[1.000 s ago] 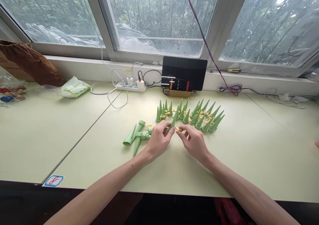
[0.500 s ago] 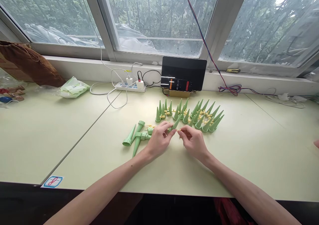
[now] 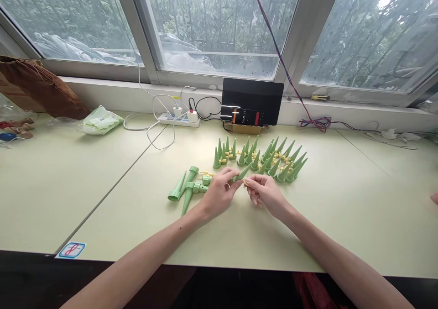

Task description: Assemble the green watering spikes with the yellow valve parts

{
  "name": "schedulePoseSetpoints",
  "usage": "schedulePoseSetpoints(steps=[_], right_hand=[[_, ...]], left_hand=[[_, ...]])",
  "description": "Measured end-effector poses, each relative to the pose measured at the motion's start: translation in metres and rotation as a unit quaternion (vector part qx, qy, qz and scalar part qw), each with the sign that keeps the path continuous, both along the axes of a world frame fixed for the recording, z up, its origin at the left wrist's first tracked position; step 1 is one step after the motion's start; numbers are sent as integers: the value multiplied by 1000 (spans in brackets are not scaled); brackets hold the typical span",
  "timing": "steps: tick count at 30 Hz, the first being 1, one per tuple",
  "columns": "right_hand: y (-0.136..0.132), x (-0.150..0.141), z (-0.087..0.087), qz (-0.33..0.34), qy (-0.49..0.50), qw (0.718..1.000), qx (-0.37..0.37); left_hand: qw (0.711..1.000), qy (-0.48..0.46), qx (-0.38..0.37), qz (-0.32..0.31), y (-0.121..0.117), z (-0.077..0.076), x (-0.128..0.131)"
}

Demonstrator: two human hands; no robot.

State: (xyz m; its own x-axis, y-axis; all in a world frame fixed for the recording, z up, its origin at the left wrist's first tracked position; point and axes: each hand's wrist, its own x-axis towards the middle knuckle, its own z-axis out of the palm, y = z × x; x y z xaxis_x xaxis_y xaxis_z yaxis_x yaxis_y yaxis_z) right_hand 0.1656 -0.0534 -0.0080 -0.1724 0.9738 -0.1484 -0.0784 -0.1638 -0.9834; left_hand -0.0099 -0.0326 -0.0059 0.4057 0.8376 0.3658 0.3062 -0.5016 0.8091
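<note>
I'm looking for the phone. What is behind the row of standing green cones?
Behind the green cones, a phone lies sideways on a small cardboard box, leaning against a black panel. The panel hides the wall behind it.

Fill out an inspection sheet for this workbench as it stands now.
Surface: pale green table, seam between two tops at left.
Job's things: green cone spike held by left hand; small yellow piece pinched by right hand at the spike's side; standing cones in rows behind; loose cones lying at left.
Clutter: wipes pack, brown bag, small items at far left edge.
Hands: both closed on parts.
Cables: power strip with white cords; red-blue wire on the sill.
Surroundings: windows, tablet with phone timer.
</note>
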Motion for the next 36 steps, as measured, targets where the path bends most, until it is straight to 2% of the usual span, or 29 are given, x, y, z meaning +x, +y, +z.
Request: schedulePoseSetpoints(steps=[4,9,13,20,27,32,36], right_hand=[[-3,-4,-1,-45,-117,988,93],[-7,-6,-3,-110,-292,910,271],[-6,-5,-9,-102,-339,873,334],[-2,-2,-16,-69,-367,851,371],[-1,0,-16,-55,-381,843,375],[-2,-1,-15,-53,-377,851,360],[-3,-3,-12,-52,-350,872,337]], left_hand=[[1000,22,8,15,-2,1,0],[999,27,0,47,-2,3,1],[998,14,-12,62,0,3,0],[998,19,-14,64,-1,3,0],[998,21,-13,56,0,2,0],[998,22,-5,54,0,2,0],[998,26,-1,49,0,1,-1]])
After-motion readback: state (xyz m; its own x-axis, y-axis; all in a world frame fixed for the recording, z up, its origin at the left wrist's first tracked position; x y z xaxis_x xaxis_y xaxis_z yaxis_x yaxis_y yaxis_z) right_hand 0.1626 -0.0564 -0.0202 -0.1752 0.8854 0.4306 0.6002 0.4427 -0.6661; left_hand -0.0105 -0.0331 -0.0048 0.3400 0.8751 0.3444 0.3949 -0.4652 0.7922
